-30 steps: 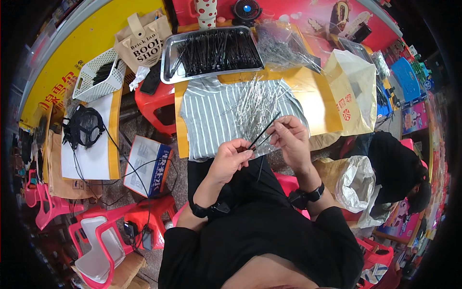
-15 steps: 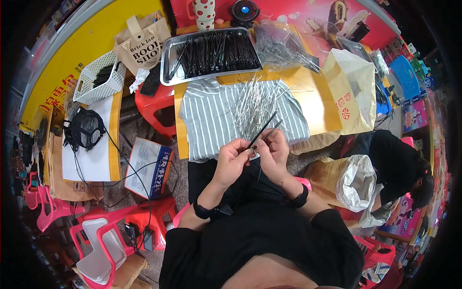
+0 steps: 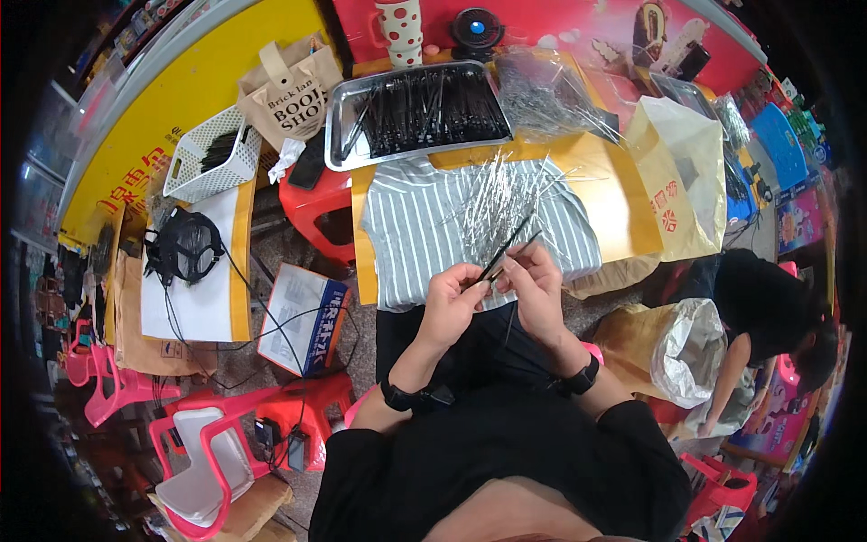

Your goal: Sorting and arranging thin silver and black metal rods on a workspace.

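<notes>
Close together over the near edge of a grey-and-white striped cloth [image 3: 402, 235], my two hands are both closed in a pinch. Thin black strips [image 3: 511, 246] pass between them, slanting up to the right. My left hand [image 3: 452, 298] grips one side with thumb and fingers, and my right hand [image 3: 537, 285] pinches beside it. Another dark strand hangs below the fingers. What exactly sits between the fingertips is too small to tell. Just beyond lies a loose heap of thin silvery wires [image 3: 497, 194] on the cloth. A metal tray [image 3: 338, 144] farther back holds many black strips [image 3: 424, 113].
Left are a white basket [image 3: 194, 185], a black strapped headgear [image 3: 185, 246] with cables, a box [image 3: 302, 316] and a red stool [image 3: 316, 212]. A clear bag [image 3: 551, 95] and paper bags [image 3: 673, 181] stand right. Another person [image 3: 768, 298] bends beside a lined sack [image 3: 686, 352].
The whole view has shifted, so the scene sits slightly right and lower. My hands keep their pinch on the black strips. The other person's arm now shows, reaching down beside the sack.
</notes>
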Demonstrator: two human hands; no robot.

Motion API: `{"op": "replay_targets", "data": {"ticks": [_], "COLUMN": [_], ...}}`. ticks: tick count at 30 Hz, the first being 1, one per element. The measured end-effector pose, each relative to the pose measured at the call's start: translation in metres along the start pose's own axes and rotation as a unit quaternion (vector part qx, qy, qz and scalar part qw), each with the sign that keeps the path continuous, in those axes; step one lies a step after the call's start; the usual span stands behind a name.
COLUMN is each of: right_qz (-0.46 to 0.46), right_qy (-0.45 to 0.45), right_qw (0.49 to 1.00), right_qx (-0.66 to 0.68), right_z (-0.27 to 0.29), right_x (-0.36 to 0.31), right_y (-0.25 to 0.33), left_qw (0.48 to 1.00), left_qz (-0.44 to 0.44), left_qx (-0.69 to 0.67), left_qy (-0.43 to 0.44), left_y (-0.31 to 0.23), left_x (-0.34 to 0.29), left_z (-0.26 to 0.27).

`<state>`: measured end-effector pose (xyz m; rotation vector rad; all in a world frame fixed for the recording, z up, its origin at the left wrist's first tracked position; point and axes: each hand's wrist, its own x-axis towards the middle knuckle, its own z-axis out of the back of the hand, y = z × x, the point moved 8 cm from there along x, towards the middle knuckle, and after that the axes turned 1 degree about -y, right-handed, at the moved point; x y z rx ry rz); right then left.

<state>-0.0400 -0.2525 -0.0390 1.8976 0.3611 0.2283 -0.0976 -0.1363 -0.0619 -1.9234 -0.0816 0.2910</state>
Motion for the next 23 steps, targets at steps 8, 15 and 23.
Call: {"op": "replay_targets", "data": {"ticks": [8, 15, 23], "right_qz": [0.013, 0.012, 0.019], "right_qy": [-0.009, -0.023, -0.025], "right_qw": [1.000, 0.999, 0.999], "right_qx": [-0.022, -0.037, 0.008], "right_z": [0.003, 0.008, 0.019], "right_x": [0.008, 0.018, 0.039], "right_y": [0.002, 0.003, 0.009], "left_qw": [0.997, 0.999, 0.997], "left_qz": [0.050, 0.021, 0.064], "left_qx": [-0.054, -0.043, -0.031], "left_qy": [0.000, -0.014, 0.020], "left_y": [0.006, 0.007, 0.008], "left_x": [0.005, 0.015, 0.014], "left_z": [-0.008, -0.009, -0.002]}}
